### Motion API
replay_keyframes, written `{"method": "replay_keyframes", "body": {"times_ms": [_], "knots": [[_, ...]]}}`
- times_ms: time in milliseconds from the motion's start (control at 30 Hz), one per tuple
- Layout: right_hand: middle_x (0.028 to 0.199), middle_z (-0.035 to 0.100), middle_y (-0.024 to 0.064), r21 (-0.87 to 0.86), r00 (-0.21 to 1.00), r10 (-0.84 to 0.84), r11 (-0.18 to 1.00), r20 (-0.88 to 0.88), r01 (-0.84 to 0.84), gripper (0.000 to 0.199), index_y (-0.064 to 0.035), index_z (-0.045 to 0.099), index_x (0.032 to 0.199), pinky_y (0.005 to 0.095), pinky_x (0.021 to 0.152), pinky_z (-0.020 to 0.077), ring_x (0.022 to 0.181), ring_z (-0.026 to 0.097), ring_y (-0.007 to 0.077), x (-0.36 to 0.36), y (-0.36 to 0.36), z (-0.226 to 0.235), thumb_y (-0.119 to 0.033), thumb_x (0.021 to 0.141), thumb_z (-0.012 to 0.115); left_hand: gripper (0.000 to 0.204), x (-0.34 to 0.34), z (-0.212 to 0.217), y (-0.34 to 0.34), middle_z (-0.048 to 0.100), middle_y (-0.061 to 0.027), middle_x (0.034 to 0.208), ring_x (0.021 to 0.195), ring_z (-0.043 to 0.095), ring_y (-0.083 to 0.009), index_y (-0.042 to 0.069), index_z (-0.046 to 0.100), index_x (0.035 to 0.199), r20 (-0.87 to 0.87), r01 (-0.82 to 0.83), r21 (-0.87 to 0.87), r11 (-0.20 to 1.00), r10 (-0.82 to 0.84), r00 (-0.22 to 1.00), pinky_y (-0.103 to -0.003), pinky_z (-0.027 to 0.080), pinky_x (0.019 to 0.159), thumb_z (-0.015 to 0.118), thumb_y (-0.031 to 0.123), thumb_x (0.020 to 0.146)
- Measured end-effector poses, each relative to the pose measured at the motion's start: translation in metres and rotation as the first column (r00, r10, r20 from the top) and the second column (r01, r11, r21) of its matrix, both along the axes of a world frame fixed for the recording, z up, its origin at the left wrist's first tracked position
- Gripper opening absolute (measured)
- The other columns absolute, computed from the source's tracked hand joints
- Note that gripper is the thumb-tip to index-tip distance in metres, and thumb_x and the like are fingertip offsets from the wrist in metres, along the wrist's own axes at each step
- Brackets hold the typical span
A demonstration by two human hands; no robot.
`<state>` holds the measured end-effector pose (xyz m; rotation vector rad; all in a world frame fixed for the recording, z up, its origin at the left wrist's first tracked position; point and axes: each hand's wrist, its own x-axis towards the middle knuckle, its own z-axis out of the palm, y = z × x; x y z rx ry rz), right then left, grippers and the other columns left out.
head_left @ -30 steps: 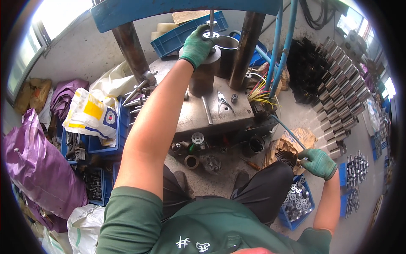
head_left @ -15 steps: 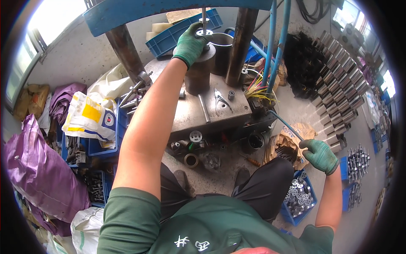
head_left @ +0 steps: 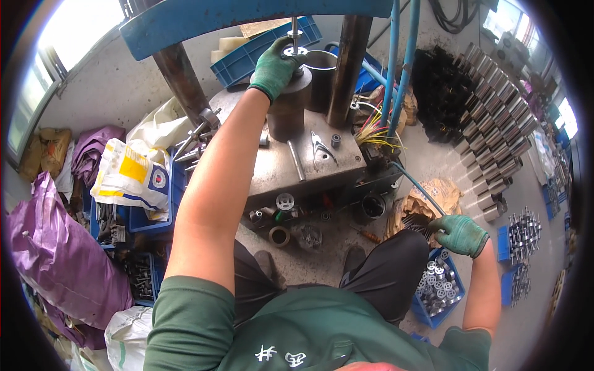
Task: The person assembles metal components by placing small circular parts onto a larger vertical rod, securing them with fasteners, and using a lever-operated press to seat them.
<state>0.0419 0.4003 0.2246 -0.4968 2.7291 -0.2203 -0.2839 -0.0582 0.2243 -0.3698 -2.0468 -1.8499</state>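
Note:
My left hand (head_left: 275,69), in a green knit glove, has its fingers closed round a spoked metal disc (head_left: 296,51). The disc sits above a thick steel cylinder (head_left: 288,117), under the metal rod (head_left: 294,28) that comes down from the blue crossbeam of a press. My right hand (head_left: 461,235), gloved the same way, is closed on the end of a long blue-grey lever (head_left: 422,187) at the press's right side. Pliers (head_left: 322,148), a steel bar (head_left: 296,161) and a small metal ring (head_left: 336,140) lie on the steel press table (head_left: 272,176).
Press columns (head_left: 349,71) flank the work. A blue crate of spoked discs (head_left: 456,303) stands by my right knee. Steel tubes (head_left: 495,127) are stacked at the right. Purple sacks (head_left: 62,247) and parts bins crowd the left. Coloured wires (head_left: 371,131) hang beside the table.
My right hand has moved slightly down and to the left, with the lever end lower. My left hand stays at the disc; the whole view has shifted a little.

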Motion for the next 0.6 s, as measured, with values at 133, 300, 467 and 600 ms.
{"method": "replay_keyframes", "body": {"times_ms": [133,300,467,600], "knots": [[0.114,0.075,0.0233,-0.157,0.982,-0.153,0.978,-0.115,0.134,0.035,0.0015,0.074,0.118,0.0434,0.094,0.0569,0.103,0.073,0.0386,-0.011,0.002,0.014,-0.019,0.091,0.064,0.056,0.005,0.004,0.002,0.073,-0.0049,0.091,0.07,0.067,-0.0099,0.012,0.065,0.141,0.033,0.041,0.038,0.998,-0.042,0.999,-0.025,0.059,0.066,0.087,0.015,0.09],[0.111,0.075,0.0214,-0.324,0.897,-0.305,0.925,-0.319,0.199,0.031,0.0029,0.072,0.119,0.0412,0.086,0.0593,0.096,0.075,0.0342,-0.006,-0.002,0.008,-0.011,0.092,0.07,0.042,0.015,0.011,-0.001,0.074,-0.0049,0.099,0.082,0.07,-0.011,0.003,0.067,0.132,0.063,0.081,0.067,0.994,-0.085,0.994,-0.026,0.06,0.075,0.082,0.016,0.096],[0.105,0.076,0.016,-0.436,0.524,-0.365,0.9,-0.769,-0.012,0.022,0.0015,0.072,0.116,0.0361,0.085,0.0604,0.094,0.076,0.0258,-0.043,0.012,0.009,-0.007,0.096,0.072,0.038,0.02,0.015,-0.003,0.076,-0.0047,0.106,0.089,0.071,-0.0114,0.0,0.07,0.13,0.074,0.091,0.057,0.994,-0.095,0.993,-0.027,0.06,0.081,0.081,0.018,0.097],[0.108,0.078,0.0127,-0.42,0.395,-0.373,0.907,-0.84,-0.037,0.021,-0.0023,0.074,0.119,0.0316,0.088,0.061,0.098,0.076,0.0201,-0.116,0.01,0.038,-0.011,0.1,0.071,0.039,0.02,0.013,-0.005,0.076,-0.0047,0.107,0.09,0.071,-0.011,0.001,0.07,0.129,0.068,0.07,0.046,0.996,-0.074,0.995,-0.027,0.06,0.083,0.082,0.019,0.096]]}}
